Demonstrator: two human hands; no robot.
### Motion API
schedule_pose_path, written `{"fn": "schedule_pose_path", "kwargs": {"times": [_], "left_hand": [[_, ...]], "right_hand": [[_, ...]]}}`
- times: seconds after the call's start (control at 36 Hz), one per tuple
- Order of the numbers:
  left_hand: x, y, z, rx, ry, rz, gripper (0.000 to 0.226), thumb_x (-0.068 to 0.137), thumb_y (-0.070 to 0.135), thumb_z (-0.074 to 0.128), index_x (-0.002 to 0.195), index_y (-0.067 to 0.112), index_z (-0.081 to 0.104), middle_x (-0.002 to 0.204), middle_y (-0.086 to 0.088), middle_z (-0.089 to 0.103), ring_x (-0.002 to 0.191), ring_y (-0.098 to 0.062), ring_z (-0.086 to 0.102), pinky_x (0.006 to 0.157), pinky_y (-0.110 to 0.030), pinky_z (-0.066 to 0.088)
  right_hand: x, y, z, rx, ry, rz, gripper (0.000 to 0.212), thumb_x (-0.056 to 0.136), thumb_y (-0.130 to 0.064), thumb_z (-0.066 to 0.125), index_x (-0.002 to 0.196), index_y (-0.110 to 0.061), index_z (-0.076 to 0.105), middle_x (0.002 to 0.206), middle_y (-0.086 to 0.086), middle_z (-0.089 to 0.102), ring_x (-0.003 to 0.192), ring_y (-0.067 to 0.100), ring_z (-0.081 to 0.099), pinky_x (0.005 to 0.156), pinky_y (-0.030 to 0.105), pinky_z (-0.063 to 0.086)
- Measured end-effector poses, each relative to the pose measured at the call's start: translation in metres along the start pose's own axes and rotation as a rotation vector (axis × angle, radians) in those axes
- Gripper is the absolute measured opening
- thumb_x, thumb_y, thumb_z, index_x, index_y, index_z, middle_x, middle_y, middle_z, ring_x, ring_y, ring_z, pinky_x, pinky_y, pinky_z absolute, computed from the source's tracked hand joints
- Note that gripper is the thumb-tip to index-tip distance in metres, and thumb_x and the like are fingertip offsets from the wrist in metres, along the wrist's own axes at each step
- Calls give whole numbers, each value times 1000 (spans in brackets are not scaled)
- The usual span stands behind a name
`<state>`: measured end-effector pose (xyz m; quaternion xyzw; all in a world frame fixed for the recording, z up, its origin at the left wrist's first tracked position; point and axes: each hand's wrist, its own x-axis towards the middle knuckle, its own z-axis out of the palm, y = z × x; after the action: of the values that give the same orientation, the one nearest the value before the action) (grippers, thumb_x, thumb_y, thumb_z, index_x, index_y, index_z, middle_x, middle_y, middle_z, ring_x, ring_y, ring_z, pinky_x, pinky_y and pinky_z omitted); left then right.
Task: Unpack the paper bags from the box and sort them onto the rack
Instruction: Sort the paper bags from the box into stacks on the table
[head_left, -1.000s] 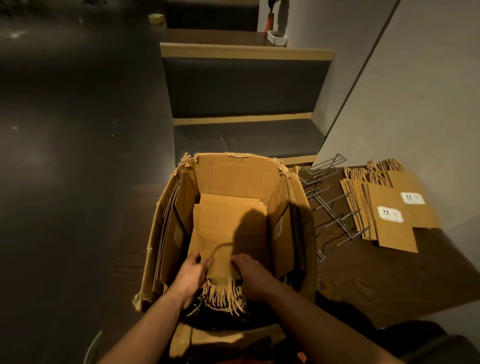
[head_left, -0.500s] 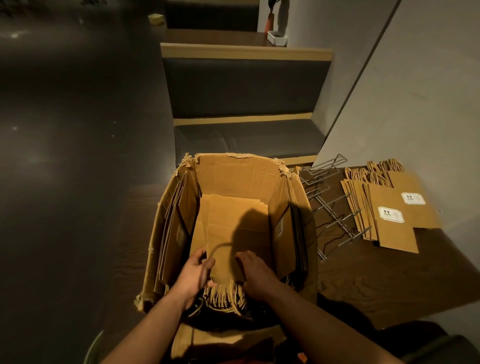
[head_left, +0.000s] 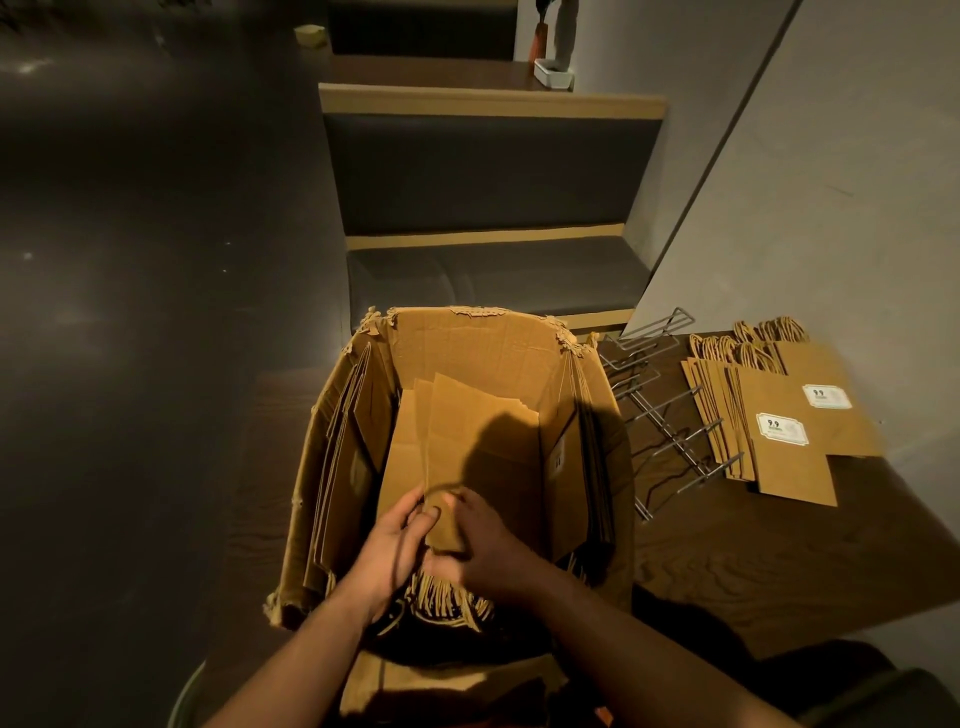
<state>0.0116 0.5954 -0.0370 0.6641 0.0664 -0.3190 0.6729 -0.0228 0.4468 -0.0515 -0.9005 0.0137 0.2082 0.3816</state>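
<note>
brown corrugated cardboard box (head_left: 467, 343), top flaps torn and ragged, standing open at the near left part of a dark wood-grain table (head_left: 779, 561).

contents of box: a flat stack of brown paper bags (head_left: 483, 431) lying in the middle, twisted paper handles (head_left: 447, 603) fanned out at the near end; further bags standing on edge along the left inner wall (head_left: 343, 457) and the right inner wall (head_left: 587, 457).

left hand (head_left: 387, 551): inside the box at the near end of the flat stack, fingers curled around the left edge of the topmost bags, holding them.

right hand (head_left: 483, 545): just beside the left hand, fingers curled over the same bags at their near end, gripping them. the two hands nearly touch. a thin dark cord loops over the left hand.

wire rack (head_left: 670, 415): grey metal, lying on the table just to the right of the box, its prongs bare.

sorted bags (head_left: 789, 431): two overlapping piles lying flat near the far right edge of the table, beside the rack, handles pointing away; each top bag carries a white label (head_left: 782, 428) marked "9.9".

surroundings: a grey wall along the table's right edge; a dark upholstered bench (head_left: 493, 171) with pale wood trim beyond the box; dark floor to the left.
</note>
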Motion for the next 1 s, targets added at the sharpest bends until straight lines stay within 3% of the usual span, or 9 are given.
{"fn": "schedule_pose_path", "kwargs": {"times": [0.06,0.11,0.19,0.28,0.39,0.44,0.5,0.58,1.0], "left_hand": [[-3,3,0,-32,-45,-9,43,99,20,51,140,27,43,118,-1,68,102,-19,68,87,-35,54],[-6,3,1,-51,-99,-8,38,99,22,49,137,23,47,117,-5,71,109,-23,67,97,-46,51],[-11,5,5,-9,-138,4,39,94,34,49,133,31,51,123,5,68,116,-9,62,102,-33,45],[-12,5,6,54,-130,30,34,97,33,52,131,30,57,126,11,65,118,-4,58,104,-29,41],[7,-14,-8,174,39,4,23,96,21,58,114,34,65,123,0,65,119,-21,59,105,-37,43],[17,-23,-18,150,107,-76,17,92,30,62,107,36,65,125,-4,63,117,-23,58,107,-40,42],[21,-27,-24,159,158,-134,26,87,40,61,112,42,65,131,-2,61,118,-22,57,108,-44,41],[16,-19,-22,194,216,-148,35,96,32,57,131,29,58,135,-3,57,124,-24,52,109,-41,39],[14,-10,-21,290,267,-187,37,99,24,51,136,26,54,143,-4,51,131,-24,46,112,-38,34]], "right_hand": [[-1,3,6,-144,-37,14,109,77,-58,65,153,-31,-8,161,-5,-12,148,20,-8,119,53,11],[-2,2,8,-150,59,45,101,85,-40,66,153,-33,-9,162,-4,-10,148,20,-5,120,51,14],[2,6,2,-97,266,86,73,93,-29,55,154,-27,14,158,0,20,143,20,24,117,37,27],[3,14,-3,-163,274,130,66,94,-35,53,152,-23,22,151,1,31,133,21,38,109,36,36],[1,17,-2,-222,227,163,68,94,-42,49,152,-23,19,149,3,30,129,25,38,106,41,37],[1,17,-2,-224,217,187,69,94,-44,50,152,-25,18,149,1,29,129,24,37,106,43,37],[0,18,-3,-224,202,207,72,92,-43,53,152,-27,16,150,0,27,129,23,36,106,45,37],[-2,16,-5,-239,189,226,73,93,-39,54,153,-26,15,150,-1,26,130,23,35,106,45,36],[-4,10,-8,-216,146,263,71,95,-38,50,153,-26,13,153,-1,22,134,24,30,109,46,32]]}}
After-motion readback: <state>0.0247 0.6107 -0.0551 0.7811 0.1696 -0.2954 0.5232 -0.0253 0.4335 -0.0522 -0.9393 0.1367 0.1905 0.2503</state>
